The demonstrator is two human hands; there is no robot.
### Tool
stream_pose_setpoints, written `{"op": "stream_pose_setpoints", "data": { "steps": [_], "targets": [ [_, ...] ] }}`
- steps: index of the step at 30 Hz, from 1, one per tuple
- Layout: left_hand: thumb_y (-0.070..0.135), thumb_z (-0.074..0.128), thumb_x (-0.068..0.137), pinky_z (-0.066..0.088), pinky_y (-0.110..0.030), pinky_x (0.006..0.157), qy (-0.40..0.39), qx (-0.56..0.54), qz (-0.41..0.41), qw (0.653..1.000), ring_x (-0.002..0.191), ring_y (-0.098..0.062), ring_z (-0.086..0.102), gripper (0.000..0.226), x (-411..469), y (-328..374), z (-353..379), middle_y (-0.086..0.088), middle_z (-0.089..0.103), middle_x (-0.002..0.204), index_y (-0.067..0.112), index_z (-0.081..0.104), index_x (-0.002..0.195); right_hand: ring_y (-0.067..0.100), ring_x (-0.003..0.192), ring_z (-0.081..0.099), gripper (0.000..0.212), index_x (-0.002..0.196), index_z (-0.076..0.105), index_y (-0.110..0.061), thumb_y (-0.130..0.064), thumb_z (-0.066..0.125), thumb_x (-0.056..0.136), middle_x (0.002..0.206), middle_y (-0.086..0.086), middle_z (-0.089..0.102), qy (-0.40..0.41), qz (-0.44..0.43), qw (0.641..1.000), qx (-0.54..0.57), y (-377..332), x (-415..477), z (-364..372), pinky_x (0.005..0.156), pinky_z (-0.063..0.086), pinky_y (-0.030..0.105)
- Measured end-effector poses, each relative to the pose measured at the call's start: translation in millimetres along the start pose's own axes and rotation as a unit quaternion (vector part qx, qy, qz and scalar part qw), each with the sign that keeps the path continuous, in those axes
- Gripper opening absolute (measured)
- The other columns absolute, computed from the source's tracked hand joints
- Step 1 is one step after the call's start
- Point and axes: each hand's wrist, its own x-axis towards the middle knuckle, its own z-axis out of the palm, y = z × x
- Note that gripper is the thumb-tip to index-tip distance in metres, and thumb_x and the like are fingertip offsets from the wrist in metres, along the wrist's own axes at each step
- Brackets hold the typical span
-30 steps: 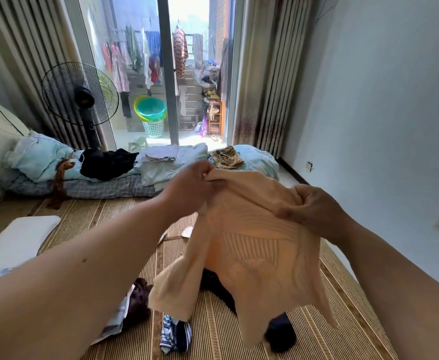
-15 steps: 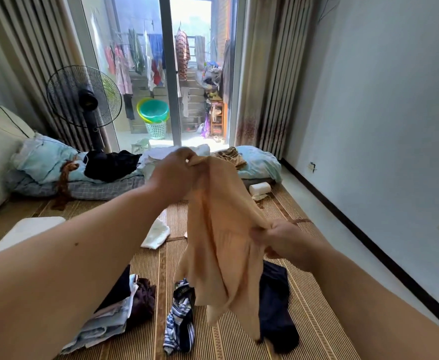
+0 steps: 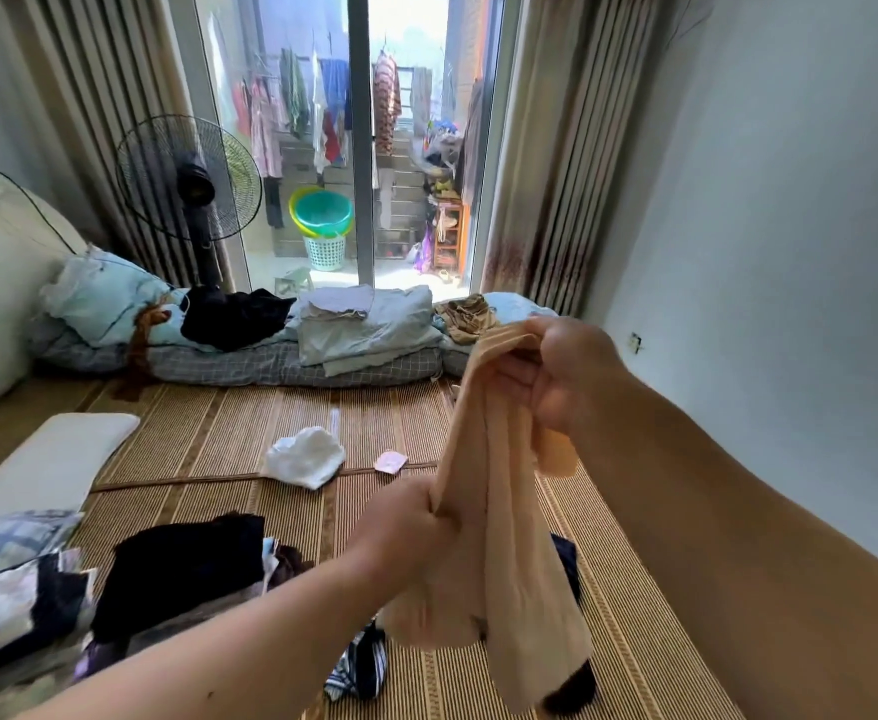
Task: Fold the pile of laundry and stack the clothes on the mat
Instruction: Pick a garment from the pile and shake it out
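Observation:
A peach garment hangs bunched lengthwise in the air above the woven mat. My right hand grips its top end, raised at the right. Lower down, my left hand grips the middle of the garment. Its loose end dangles over a striped garment and a dark one on the mat. A black garment lies on a heap of clothes at the lower left.
A white cloth and a small pink packet lie mid-mat. A white pillow sits at the left. Bedding with folded sheets runs along the far edge, and a standing fan rises behind it. A wall closes the right.
My right hand has risen from the garment's lower part to its top. My left hand has dropped from the top to the middle. The garment went from spread open to bunched lengthwise.

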Motion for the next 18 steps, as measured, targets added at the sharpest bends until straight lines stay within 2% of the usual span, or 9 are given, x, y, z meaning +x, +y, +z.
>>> {"op": "stream_pose_setpoints", "data": {
  "steps": [2,5,7,10,12,13,15,17,18],
  "targets": [
    [0.013,0.057,0.078,0.042,-0.030,0.053,0.021,-0.011,-0.023,0.999,0.053,-0.012,0.052,0.026,8.1,-10.4,-3.8,0.012,0.053,0.051,0.021,0.054,0.053,0.014,0.044,0.064,0.049,0.056,0.069,-0.009,-0.007,0.042,0.097,0.051,0.001,0.066,0.045,-0.026,0.998,0.027,-5.5,3.8,-17.5,0.060,0.056,0.034],
    [0.012,0.053,0.085,0.036,-0.025,0.049,0.058,0.040,-0.023,0.997,0.047,-0.008,0.047,0.036,22.1,-22.1,-21.4,0.013,0.051,0.043,0.019,0.052,0.050,0.013,0.043,0.065,0.026,0.078,0.061,-0.011,-0.013,0.046,0.099,0.051,0.002,0.066,0.113,-0.029,0.993,0.029,-1.1,3.7,-57.5,0.042,0.055,0.029],
    [0.013,0.053,0.086,0.034,-0.017,0.044,0.090,0.063,0.007,0.994,0.046,-0.001,0.051,0.034,30.3,-19.0,-35.3,0.018,0.057,0.048,0.023,0.061,0.055,0.010,0.040,0.062,0.019,0.085,0.059,-0.012,-0.015,0.047,0.099,0.056,0.004,0.066,0.150,0.013,0.989,-0.013,10.8,4.6,-84.2,0.037,0.051,0.025],
    [0.015,0.054,0.087,0.037,-0.011,0.051,0.121,0.084,0.069,0.987,0.067,0.001,0.061,0.025,44.5,4.4,-49.4,0.019,0.066,0.067,0.029,0.072,0.076,0.011,0.041,0.063,0.010,0.097,0.059,-0.013,-0.020,0.052,0.099,0.073,0.005,0.064,0.161,0.080,0.978,-0.105,29.5,1.5,-103.9,0.042,0.050,0.025],
    [0.012,0.054,0.088,0.043,-0.015,0.061,0.105,0.118,0.117,0.980,0.077,-0.007,0.063,0.024,55.1,23.9,-53.1,0.014,0.069,0.079,0.028,0.073,0.086,0.018,0.051,0.068,0.023,0.088,0.062,-0.010,-0.031,0.058,0.096,0.072,0.006,0.067,0.184,0.014,0.953,-0.239,41.7,3.5,-106.4,0.052,0.053,0.031],
    [0.012,0.053,0.089,0.045,-0.020,0.065,0.090,0.133,0.137,0.978,0.080,-0.009,0.063,0.025,59.8,33.7,-53.9,0.011,0.070,0.085,0.027,0.073,0.090,0.019,0.058,0.070,0.027,0.082,0.064,-0.013,-0.037,0.061,0.093,0.070,0.003,0.069,0.183,-0.054,0.923,-0.333,46.3,3.9,-104.1,0.059,0.055,0.035],
    [0.013,0.053,0.089,0.041,-0.020,0.064,0.052,0.161,0.163,0.972,0.083,-0.011,0.061,0.024,66.6,52.9,-53.5,0.008,0.069,0.090,0.026,0.072,0.093,0.006,0.074,0.068,0.023,0.086,0.066,-0.022,-0.043,0.073,0.082,0.078,-0.010,0.069,0.093,-0.177,0.879,-0.433,50.3,-2.7,-89.1,0.066,0.051,0.030],
    [0.021,0.054,0.090,0.032,-0.015,0.052,0.015,0.213,0.179,0.960,0.082,-0.011,0.058,0.017,73.2,69.6,-50.3,0.008,0.065,0.088,0.027,0.070,0.093,-0.008,0.095,0.057,0.058,0.118,0.057,-0.030,-0.040,0.085,0.068,0.101,-0.022,0.062,-0.071,-0.176,0.877,-0.441,53.3,-5.5,-63.8,0.077,0.047,0.020],
    [0.025,0.056,0.090,0.031,-0.017,0.050,0.002,0.243,0.184,0.952,0.082,-0.013,0.058,0.013,74.9,76.7,-48.9,0.007,0.064,0.088,0.026,0.069,0.093,-0.006,0.100,0.056,0.072,0.127,0.051,-0.034,-0.037,0.087,0.065,0.107,-0.021,0.060,-0.111,-0.161,0.870,-0.453,54.9,-4.3,-49.2,0.081,0.046,0.021]
  ]
}}
